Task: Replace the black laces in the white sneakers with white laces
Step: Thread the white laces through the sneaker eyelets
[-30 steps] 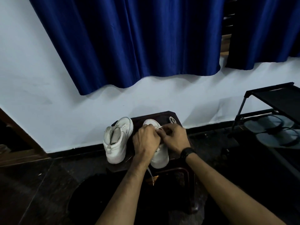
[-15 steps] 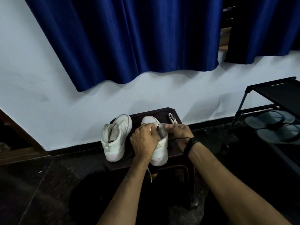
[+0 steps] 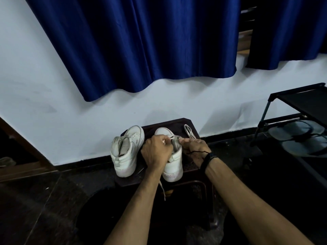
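Note:
Two white sneakers stand heel-toward-me on a dark stool. The left sneaker has no lace in view. My left hand grips the right sneaker at its upper, fingers curled over the tongue area. My right hand pinches at the same spot from the right side. A white lace end hangs down below the stool's front edge. A spare white lace lies on the stool's far right. Thin black cord shows across my right wrist.
A white wall with a blue curtain rises behind the stool. A black shoe rack with grey sandals stands at the right. Dark floor surrounds the stool; a brown door frame is at the left.
My right hand has slid off the top of the right sneaker to its right side, baring the tongue. My left hand stays on the shoe.

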Motion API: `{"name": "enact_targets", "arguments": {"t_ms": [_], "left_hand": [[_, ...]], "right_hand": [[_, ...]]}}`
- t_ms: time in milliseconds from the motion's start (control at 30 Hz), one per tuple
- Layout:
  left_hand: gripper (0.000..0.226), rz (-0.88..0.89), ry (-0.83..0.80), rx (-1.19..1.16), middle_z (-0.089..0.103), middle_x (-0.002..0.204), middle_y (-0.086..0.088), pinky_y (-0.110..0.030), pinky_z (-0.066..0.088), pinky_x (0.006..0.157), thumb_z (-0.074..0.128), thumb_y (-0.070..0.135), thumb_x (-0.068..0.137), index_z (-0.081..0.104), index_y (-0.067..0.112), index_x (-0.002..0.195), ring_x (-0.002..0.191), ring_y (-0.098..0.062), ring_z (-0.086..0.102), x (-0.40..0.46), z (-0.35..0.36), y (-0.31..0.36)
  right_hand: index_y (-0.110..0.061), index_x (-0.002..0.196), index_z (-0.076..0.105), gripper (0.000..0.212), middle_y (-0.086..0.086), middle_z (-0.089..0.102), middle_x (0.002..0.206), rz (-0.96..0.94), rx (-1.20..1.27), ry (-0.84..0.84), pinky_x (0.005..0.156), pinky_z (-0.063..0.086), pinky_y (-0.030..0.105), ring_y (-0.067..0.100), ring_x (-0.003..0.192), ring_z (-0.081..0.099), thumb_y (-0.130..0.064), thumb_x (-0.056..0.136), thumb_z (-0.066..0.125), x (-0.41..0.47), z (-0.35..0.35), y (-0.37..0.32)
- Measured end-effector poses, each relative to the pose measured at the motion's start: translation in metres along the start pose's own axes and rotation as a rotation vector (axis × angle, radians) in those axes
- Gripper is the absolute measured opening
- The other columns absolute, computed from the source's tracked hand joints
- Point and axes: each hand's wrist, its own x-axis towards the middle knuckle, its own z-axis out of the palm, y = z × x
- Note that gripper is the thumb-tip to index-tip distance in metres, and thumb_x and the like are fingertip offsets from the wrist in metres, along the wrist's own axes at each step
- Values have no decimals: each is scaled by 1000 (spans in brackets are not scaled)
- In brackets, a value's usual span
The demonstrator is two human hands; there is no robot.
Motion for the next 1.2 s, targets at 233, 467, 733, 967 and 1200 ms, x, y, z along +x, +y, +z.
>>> {"name": "enact_targets", "arguments": {"t_ms": [233, 467, 733, 967, 1200], "left_hand": [[15, 41, -10, 105, 74, 88, -5, -31, 47, 64, 62, 39, 81, 76, 34, 87, 87, -30, 68, -2, 2, 4], [17, 5, 15, 87, 74, 89, -7, -34, 51, 69, 61, 33, 81, 76, 32, 88, 89, -31, 68, -2, 3, 9], [13, 75, -1, 191, 73, 88, -5, -30, 35, 65, 61, 27, 78, 74, 28, 81, 91, -32, 66, 1, -1, 16], [17, 110, 2, 236, 71, 83, -6, -31, 40, 65, 59, 33, 85, 73, 25, 79, 88, -32, 66, 3, 4, 13], [24, 137, 42, 223, 74, 96, -2, -35, 47, 82, 57, 44, 92, 74, 30, 101, 95, -26, 68, 0, 0, 0]], "right_hand": [[-13, 75, 73, 15, 6, 70, 68, -83, -229, 32, 59, 53, 25, 15, 60, 62, -2, 85, 70, -2, 3, -2], [-22, 68, 77, 20, 2, 76, 82, -159, -344, 61, 91, 56, 38, 23, 90, 72, -6, 80, 75, 2, 4, 3], [-19, 88, 79, 9, -13, 72, 78, -288, -463, 44, 63, 43, -2, -15, 65, 61, -12, 81, 78, 2, 1, 1], [-11, 89, 76, 5, 2, 73, 84, -287, -389, -20, 62, 48, 7, 1, 69, 65, -10, 87, 72, 2, 3, 1], [-2, 89, 75, 9, 15, 74, 92, -186, -308, -13, 86, 58, 38, 21, 82, 68, -4, 88, 66, 11, 9, 6]]}}
